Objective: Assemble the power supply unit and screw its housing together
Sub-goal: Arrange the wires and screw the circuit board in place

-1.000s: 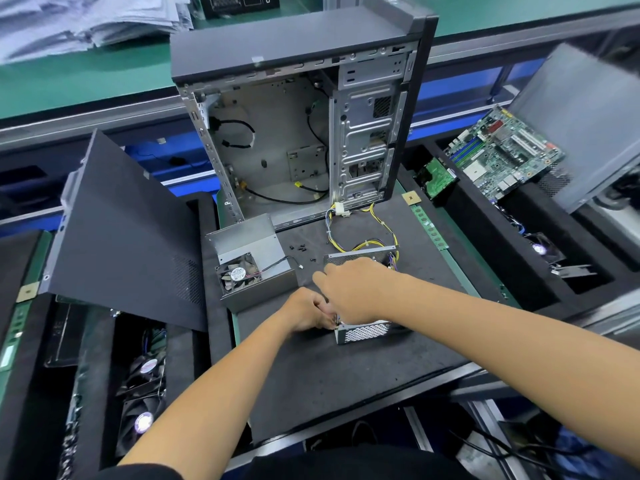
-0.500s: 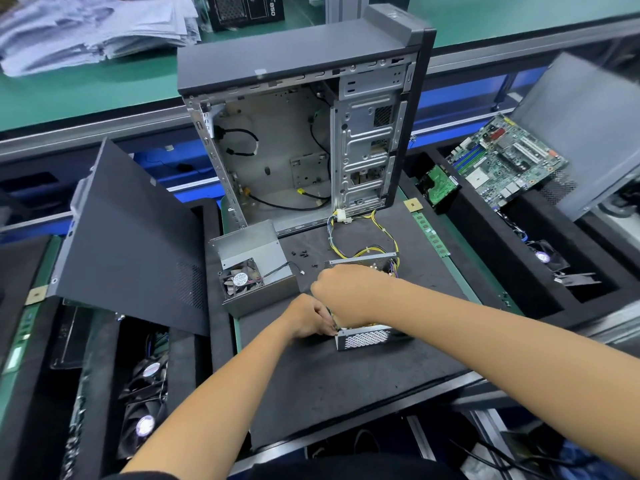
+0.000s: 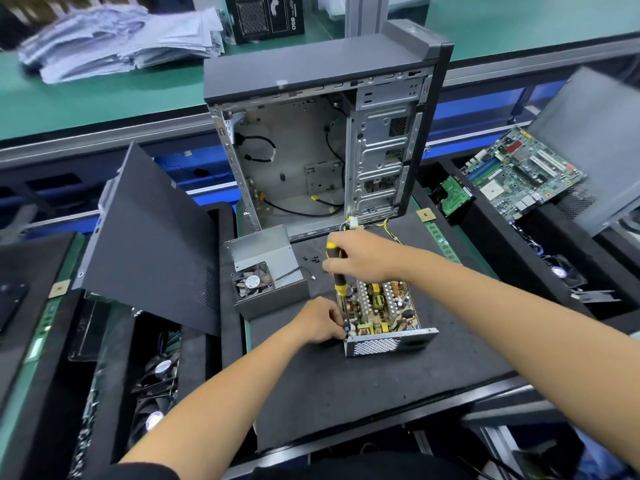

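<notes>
Right hand (image 3: 363,259) wraps screwdriver (image 3: 337,271) handle, centre frame; left hand (image 3: 320,322) pinches power supply (image 3: 381,317) corner. Board fragile; grip metal walls.

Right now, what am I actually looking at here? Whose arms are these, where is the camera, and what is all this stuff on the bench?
No robot here: a person works bare-handed, and the one camera sits on their head, looking down. The right hand grips a yellow-and-black screwdriver, pointed down into an open power supply unit, whose circuit board is exposed. The left hand steadies that unit's left edge. On the black mat beside it lies the unit's grey cover with its small fan, plus a few loose screws. Behind stands an open computer case.
</notes>
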`<state>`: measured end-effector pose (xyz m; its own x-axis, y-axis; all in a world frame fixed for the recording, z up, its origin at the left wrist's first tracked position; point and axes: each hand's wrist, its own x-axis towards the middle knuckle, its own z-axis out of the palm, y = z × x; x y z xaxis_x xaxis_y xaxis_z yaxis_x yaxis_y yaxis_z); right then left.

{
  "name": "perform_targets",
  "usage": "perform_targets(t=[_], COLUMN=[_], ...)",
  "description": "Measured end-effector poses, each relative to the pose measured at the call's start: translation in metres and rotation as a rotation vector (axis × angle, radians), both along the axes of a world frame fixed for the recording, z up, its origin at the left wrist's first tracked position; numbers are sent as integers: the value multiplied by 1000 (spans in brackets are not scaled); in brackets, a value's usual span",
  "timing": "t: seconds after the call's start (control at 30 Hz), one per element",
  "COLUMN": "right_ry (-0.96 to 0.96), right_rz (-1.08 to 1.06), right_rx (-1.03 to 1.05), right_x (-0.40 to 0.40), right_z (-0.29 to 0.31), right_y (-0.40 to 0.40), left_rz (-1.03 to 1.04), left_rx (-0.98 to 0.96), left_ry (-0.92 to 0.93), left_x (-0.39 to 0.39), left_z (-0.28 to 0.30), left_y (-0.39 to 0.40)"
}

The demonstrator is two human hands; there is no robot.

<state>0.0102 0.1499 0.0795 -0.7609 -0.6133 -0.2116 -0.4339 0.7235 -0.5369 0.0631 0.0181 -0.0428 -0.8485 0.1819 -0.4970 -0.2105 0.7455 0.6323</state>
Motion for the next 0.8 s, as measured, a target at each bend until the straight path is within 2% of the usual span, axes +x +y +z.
perform_targets(t=[0.17,0.33,0.5,0.63,0.8], right_ry=[30,88,61,80,76], right_rz=[-137,-157,-81,7,31], right_rx=[-116,-74,224,466,565], right_x=[-27,-39,-44,-46,-47], right_z=[18,13,-9,-28,-44], right_y=[3,9,24,39,46], left_rz=[115,-98,-332,-389,-415], left_rx=[-111,-112,-361,-443,-497], left_ry=[267,509,537,504,494], left_x=[-22,-47,-60,-65,-68], left_z=[42,66,51,45,43], left_y=[-2,7,19,14,14])
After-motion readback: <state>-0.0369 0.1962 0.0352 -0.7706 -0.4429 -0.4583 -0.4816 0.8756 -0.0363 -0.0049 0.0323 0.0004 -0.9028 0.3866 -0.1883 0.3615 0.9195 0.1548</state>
